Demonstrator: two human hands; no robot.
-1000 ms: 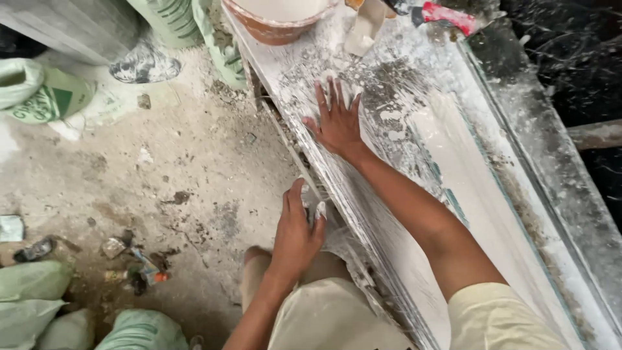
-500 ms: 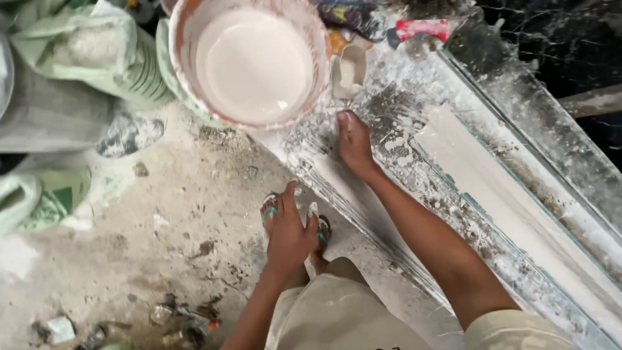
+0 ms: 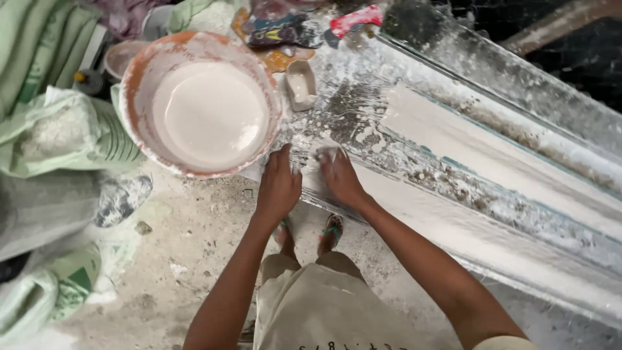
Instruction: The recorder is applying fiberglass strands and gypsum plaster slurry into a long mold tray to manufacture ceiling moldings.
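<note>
The long white plaster mould (image 3: 492, 194) runs from the upper middle of the view down to the lower right, wet and streaked. Both hands work at its near left end. The left hand (image 3: 280, 186) lies palm down on the mould's edge, fingers loosely curled, grasping nothing that shows. The right hand (image 3: 338, 176) sits just beside it, farther along the mould, fingers bent over a small pale wad at the fingertips; whether that is plaster or a rag cannot be told.

Just left of the mould's end sits the round basin (image 3: 202, 104), orange-rimmed and filled with smooth white slurry, touching or nearly touching the left hand's knuckles. Beyond the mould's end, a small white scoop (image 3: 301, 85) lies on the splattered surface. Green-and-white sacks (image 3: 58, 129) are heaped well to the left of the mould, past the basin.

The step in hand looks like smoothing wet plaster at the mould's end. Done well, the palms would stay flat and the pressure even, with strokes following the length of the mould so no ridges form, and the basin kept within reach.

Compared with 0.5 s ago, the 2 hands have come together: the left has risen from low against the mould's side up onto its edge, and the right has drawn back toward the body.
</note>
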